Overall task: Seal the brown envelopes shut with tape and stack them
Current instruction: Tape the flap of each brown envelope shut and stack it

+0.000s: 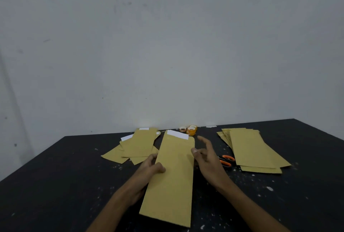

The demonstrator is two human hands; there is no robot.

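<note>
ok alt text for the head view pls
A person's left hand grips a long brown envelope, white paper showing at its far end, right hand open beside it, over a black table. Envelope piles, tape rolls and orange-handled scissors lie around.

Black table (55, 185) (speckled white) stands against a scuffed grey wall (167, 45).

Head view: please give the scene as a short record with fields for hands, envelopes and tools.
table: black, speckled
middle envelope: white paper showing at its far end
left hand: grips the middle envelope's left edge
right hand: open, fingers spread, beside its right edge
left pile: loose envelopes, some showing white paper
right pile: envelopes, no paper showing
tape rolls: at the table's far edge
scissors: between right hand and right pile
</note>
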